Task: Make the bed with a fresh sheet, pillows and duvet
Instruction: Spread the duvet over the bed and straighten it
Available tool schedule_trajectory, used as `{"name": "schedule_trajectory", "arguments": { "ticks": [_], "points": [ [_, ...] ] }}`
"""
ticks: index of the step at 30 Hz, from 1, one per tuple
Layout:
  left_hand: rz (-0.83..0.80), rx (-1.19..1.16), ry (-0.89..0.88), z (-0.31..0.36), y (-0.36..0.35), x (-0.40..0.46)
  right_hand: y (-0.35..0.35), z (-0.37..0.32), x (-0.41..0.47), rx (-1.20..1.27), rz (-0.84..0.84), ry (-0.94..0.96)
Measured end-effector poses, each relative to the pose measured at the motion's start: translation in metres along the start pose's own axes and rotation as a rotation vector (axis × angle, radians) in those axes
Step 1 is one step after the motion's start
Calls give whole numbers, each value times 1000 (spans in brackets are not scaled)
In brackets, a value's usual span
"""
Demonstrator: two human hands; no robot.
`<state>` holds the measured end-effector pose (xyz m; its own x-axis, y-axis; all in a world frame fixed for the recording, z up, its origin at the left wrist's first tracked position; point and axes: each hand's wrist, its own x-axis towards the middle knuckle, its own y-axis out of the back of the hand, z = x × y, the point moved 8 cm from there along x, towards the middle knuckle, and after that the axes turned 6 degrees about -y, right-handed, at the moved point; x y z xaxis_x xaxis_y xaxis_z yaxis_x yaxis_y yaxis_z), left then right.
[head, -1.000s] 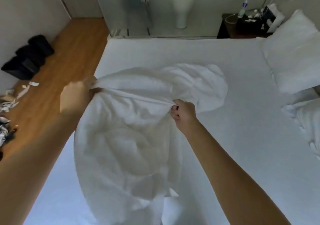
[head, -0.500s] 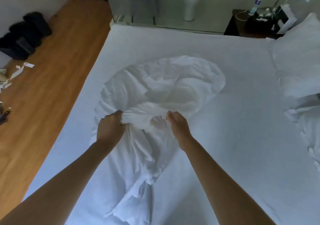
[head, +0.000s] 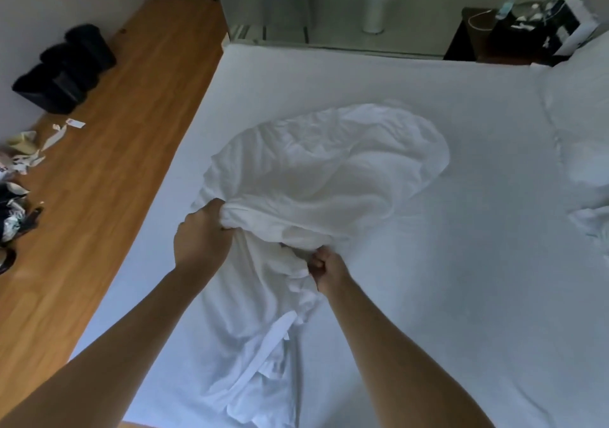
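A crumpled white duvet cover point(head: 326, 170) lies bunched in the middle of the bed point(head: 461, 262), which is spread with a smooth white sheet. My left hand point(head: 201, 239) grips a gathered fold at the bundle's left side. My right hand point(head: 324, 267) pinches bunched fabric near its lower middle, fingers curled into the cloth. A tail of the fabric trails down toward the bed's near edge. White pillows point(head: 580, 124) lie at the right edge of the bed, partly cut off by the frame.
Wooden floor point(head: 99, 164) runs along the bed's left side, with black bins point(head: 66, 65) by the wall and scattered litter point(head: 19, 170). A dark nightstand point(head: 514, 35) with a water bottle and cables stands at the top right. A glass partition lies beyond the bed.
My left hand came in from the bed's left side and took a new grip close to my right hand. The lifted fabric dropped onto the bed, and both hands now hold it low.
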<state>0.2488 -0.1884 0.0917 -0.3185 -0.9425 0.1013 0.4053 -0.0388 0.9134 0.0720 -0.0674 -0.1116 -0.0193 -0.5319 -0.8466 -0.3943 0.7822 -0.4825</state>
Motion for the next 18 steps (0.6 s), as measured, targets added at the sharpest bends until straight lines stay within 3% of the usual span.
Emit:
{"name": "schedule_trajectory", "arguments": {
  "ticks": [3,4,8,11,14,18],
  "points": [
    [-125,189,145,-16,-4,5,-4,-52,-50,15,-2,182],
    [-194,236,110,-8,-7,3,-11,-66,-77,1,-15,259],
    [-359,102,-745,123,-28,-46,-43,-82,-174,-439,-5,578],
    [-121,42,-848,156,-19,-39,-52,-82,-213,-645,-11,668],
    [52,18,-835,151,-6,-25,-37,-83,-208,-630,15,578],
    [137,-78,-766,135,16,-35,54,-46,-135,-412,388,173]
  ]
}}
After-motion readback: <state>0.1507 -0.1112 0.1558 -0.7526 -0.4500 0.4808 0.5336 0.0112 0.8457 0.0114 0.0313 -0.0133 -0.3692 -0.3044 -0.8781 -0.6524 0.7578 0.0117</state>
